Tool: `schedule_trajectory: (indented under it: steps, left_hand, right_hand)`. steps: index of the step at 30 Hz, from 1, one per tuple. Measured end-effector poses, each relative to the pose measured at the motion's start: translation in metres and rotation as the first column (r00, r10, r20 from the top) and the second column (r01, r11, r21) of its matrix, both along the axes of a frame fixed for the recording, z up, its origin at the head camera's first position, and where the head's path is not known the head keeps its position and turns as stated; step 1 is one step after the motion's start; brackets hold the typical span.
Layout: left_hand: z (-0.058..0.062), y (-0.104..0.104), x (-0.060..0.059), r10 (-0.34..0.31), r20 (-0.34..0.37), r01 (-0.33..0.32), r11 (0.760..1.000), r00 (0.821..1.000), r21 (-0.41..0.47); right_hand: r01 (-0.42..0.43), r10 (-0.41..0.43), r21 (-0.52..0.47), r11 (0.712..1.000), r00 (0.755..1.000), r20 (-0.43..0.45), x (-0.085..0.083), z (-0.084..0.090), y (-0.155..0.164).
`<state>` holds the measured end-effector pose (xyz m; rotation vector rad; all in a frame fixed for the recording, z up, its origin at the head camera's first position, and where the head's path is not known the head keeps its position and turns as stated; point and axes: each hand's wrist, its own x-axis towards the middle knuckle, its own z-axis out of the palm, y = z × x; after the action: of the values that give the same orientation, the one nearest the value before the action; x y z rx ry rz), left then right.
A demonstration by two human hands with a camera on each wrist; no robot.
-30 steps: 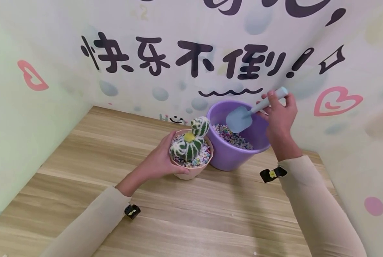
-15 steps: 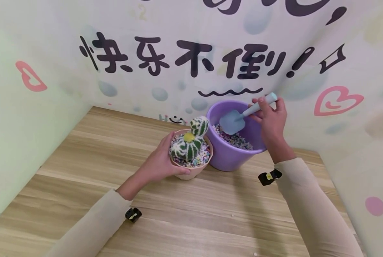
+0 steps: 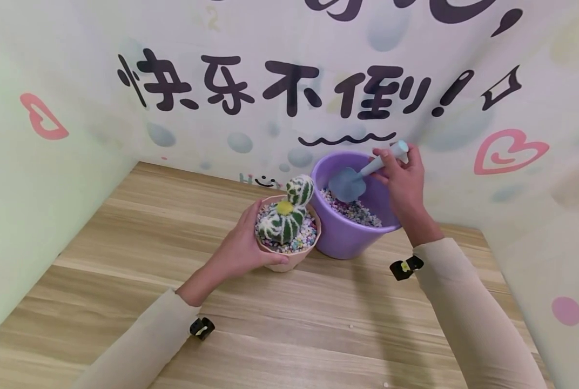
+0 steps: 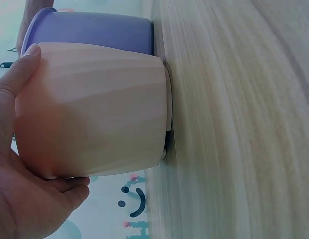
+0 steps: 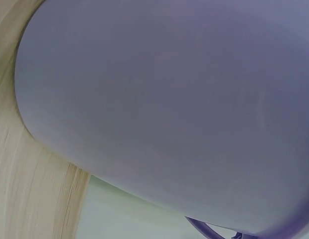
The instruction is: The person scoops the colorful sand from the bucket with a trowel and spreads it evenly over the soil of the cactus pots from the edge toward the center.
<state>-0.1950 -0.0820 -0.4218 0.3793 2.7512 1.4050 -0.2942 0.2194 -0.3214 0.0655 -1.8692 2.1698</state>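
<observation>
Nearest, two pale sleeves (image 3: 474, 313) reach in over the wood-grain bench (image 3: 280, 329), each with a small black device (image 3: 202, 328) at its wrist; a few pale specks lie on the boards.

Beyond them, the left hand (image 3: 238, 243) holds the peach pot (image 3: 299, 260) from its left side, thumb across the near wall below the rim and the other fingers round the far side. That spread probably braces it against tipping while leaving the top uncovered. In the left wrist view, the pot stands at the bench with a dark gap under part of its base. A green and white cactus (image 3: 282, 224) with a yellow tuft rises from coloured pebbles inside the pot.

Just beside it, on its right, is the purple bucket (image 3: 343, 237), part filled with similar gravel (image 3: 359, 214); so close a placing likely keeps the reach between them short. Over its right rim, the right hand (image 3: 405, 183) pinches the handle of a blue scoop (image 3: 348, 185), which slants blade-down into the bucket, likely for control of the tip. Whether the blade digs into the gravel cannot be told.

Behind stands a printed backdrop (image 3: 231, 32).
</observation>
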Motion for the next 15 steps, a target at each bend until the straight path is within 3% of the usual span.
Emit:
schedule_trajectory:
  steps: [8, 15]
  left_hand:
    - [-0.0005, 0.0008, 0.0003, -0.001, 0.009, 0.001, 1.000, 1.000, 0.016]
    - [-0.0006, 0.0011, 0.0006, -0.004, -0.005, 0.004, 1.000, 1.000, 0.022]
  right_hand:
    - [-0.085, 0.080, 0.163, 0.983, 0.996, 0.034, -0.0018, -0.0025, 0.0013]
    - [-0.168, 0.168, 0.133, 0.977, 0.986, 0.012, -0.0015, -0.0047, 0.0011]
